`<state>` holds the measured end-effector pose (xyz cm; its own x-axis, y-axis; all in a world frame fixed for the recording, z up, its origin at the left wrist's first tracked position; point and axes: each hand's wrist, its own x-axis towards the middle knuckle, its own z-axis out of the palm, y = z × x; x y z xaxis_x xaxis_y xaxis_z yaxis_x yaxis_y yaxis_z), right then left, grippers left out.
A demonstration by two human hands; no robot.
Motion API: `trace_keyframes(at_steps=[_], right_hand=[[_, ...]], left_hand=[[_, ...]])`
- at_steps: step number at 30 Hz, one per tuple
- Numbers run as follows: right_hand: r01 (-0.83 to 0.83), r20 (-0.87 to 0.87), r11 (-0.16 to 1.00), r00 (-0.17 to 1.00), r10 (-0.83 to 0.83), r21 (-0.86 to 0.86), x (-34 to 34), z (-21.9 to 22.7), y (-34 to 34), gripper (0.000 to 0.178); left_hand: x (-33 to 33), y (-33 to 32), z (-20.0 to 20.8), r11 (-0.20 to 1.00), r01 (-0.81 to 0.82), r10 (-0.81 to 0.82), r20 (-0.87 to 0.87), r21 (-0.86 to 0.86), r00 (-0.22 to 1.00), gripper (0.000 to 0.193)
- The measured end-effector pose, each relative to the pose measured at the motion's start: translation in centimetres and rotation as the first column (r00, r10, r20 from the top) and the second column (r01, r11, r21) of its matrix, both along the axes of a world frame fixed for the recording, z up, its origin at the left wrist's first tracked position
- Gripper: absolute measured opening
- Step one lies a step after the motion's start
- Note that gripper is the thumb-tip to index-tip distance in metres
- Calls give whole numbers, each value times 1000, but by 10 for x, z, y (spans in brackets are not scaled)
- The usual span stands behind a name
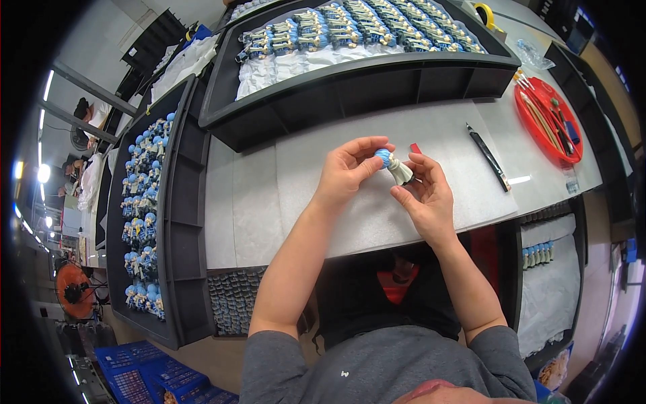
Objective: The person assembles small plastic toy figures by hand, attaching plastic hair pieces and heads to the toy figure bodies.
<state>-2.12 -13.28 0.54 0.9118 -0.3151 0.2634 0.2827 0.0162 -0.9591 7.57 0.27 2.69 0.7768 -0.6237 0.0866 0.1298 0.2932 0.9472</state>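
Pinching the figurine (402,173) by its head with left hand (346,170), half-open right hand (433,202) at its base, over the table (289,185), short of the far tray (367,91). Likely light, stiff, scuff-prone; best held midbody.

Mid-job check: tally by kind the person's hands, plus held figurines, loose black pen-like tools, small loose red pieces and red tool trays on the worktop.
Hands (left hand, right hand): 2
Held figurine: 1
Black pen-like tool: 1
Small red piece: 1
Red tray: 1
Total: 6
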Motion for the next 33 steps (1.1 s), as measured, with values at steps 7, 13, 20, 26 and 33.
trace_keyframes(at_steps=[7,13,20,26,33], right_hand=[[-1,27,1000,1000,1,-20,1,-2,0,51],[-6,17,1000,1000,6,-28,1,0,-1,51],[17,19,998,1000,-16,-59,0,-2,-1,50],[29,18,997,999,-28,-78,-1,-2,0,50],[44,37,993,999,-40,-110,1,-3,0,49]], left_hand=[[0,0,-1,1000,18,-18,7,-2,1000,32],[1,1,-1,999,32,-31,19,-13,999,34],[0,1,1,998,53,-53,18,-30,998,36],[-1,2,0,997,70,-70,12,-39,998,38],[-1,3,5,992,101,-104,-37,-73,994,42]])
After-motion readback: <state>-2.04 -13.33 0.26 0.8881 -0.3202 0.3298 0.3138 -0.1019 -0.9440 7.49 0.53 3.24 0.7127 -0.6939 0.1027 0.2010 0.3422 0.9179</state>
